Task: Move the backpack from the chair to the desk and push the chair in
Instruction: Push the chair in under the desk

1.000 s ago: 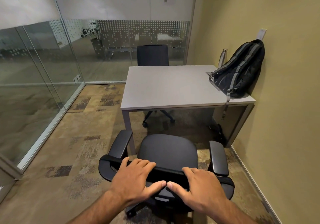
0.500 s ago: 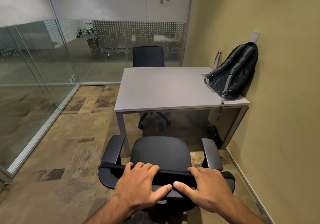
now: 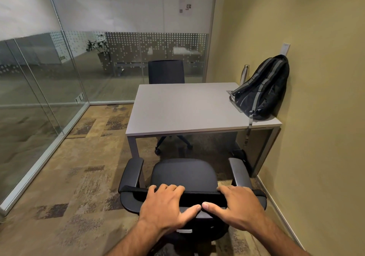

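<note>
Backpack [image 3: 262, 89] already resting on the surface [image 3: 177, 107]; both hands [image 3: 167, 204] are gripping the chair [image 3: 185, 174] backrest, push-in remaining.

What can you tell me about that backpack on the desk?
The backpack is black, of what looks like woven fabric, with grey stripes running down its front. It sits on the far right corner of the desk, tilted back so its top leans on the wall. A grey strap with a buckle hangs over the desk's front edge. A metal bottle stands just behind it; whether they touch I cannot tell. No hand is on it.
</note>
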A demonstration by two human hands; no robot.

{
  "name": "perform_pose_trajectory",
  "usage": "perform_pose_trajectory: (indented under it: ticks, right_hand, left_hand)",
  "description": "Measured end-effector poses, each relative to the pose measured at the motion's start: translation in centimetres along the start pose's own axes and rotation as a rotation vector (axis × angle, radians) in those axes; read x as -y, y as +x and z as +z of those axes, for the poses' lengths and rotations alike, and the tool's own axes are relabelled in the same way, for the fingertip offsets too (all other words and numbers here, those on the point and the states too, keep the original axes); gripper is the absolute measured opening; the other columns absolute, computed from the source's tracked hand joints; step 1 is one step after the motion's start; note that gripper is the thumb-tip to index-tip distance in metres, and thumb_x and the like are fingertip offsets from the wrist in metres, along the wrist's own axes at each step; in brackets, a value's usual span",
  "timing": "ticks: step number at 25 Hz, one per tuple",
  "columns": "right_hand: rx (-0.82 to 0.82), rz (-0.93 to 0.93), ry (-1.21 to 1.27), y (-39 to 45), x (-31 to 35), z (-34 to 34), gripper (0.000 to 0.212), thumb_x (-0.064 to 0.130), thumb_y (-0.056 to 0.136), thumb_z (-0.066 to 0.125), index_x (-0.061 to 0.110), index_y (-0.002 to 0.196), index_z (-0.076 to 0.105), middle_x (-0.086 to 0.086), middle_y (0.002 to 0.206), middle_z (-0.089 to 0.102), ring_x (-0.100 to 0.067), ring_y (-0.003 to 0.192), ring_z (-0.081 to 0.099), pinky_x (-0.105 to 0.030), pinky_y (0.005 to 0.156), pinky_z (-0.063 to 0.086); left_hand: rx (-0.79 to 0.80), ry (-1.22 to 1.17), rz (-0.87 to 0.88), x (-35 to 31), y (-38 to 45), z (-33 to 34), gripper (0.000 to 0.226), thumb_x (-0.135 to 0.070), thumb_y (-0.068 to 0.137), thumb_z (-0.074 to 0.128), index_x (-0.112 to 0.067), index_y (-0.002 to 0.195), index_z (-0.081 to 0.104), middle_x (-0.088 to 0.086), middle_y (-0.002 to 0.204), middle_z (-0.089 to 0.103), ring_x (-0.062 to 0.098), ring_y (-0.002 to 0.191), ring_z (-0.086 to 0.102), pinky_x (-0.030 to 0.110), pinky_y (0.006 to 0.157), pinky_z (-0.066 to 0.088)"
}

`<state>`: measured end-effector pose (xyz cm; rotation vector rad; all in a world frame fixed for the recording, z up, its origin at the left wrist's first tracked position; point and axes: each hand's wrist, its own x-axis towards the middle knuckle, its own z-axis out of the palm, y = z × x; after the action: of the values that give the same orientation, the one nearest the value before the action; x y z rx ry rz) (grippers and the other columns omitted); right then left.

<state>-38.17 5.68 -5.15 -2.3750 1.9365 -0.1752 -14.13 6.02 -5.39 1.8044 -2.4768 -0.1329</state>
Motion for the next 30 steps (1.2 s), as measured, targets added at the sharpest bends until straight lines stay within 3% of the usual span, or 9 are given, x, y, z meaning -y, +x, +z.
perform_pose_trajectory:
  ticks: [6,14,20,30]
  right_hand:
    - [-0.03,-0.007,-0.011,3.6,-4.3,-0.3,0.108,0.108,0.067,0.012,0.03,0.114,0.071,0.01,0.099,0.076,-0.01,0.091,0.068,-0.037,0.086,0.055]
    - [-0.062,-0.051,-0.018,8.8,-9.0,-0.3,0.108,0.106,0.071,0.014,0.022,0.104,0.073,0.007,0.09,0.076,-0.014,0.085,0.069,-0.039,0.083,0.057]
    - [-0.08,-0.074,-0.046,13.3,-10.7,-0.6,0.107,0.106,0.071,0.011,0.025,0.102,0.074,0.008,0.086,0.075,-0.011,0.083,0.069,-0.038,0.083,0.055]
    - [-0.085,-0.097,-0.036,20.7,-12.5,-0.9,0.113,0.105,0.072,0.011,0.027,0.128,0.071,0.009,0.107,0.08,-0.01,0.099,0.072,-0.034,0.088,0.054]
  left_hand:
    - [-0.034,-0.024,-0.062,-2.6,4.5,0.1,0.098,-0.097,0.073,0.012,-0.032,0.131,0.057,-0.01,0.13,0.066,0.018,0.121,0.057,0.046,0.105,0.036]
    - [-0.073,-0.042,-0.127,-4.8,10.1,0.6,0.102,-0.099,0.071,0.014,-0.031,0.132,0.058,-0.011,0.126,0.068,0.017,0.119,0.059,0.046,0.104,0.038]
    - [-0.077,-0.032,-0.137,-4.1,14.9,0.6,0.103,-0.099,0.07,0.012,-0.03,0.131,0.059,-0.01,0.125,0.069,0.018,0.118,0.059,0.046,0.104,0.038]
    - [-0.032,-0.023,-0.141,-2.2,22.2,0.1,0.103,-0.097,0.072,0.013,-0.028,0.136,0.056,-0.007,0.129,0.067,0.02,0.122,0.057,0.05,0.109,0.035]
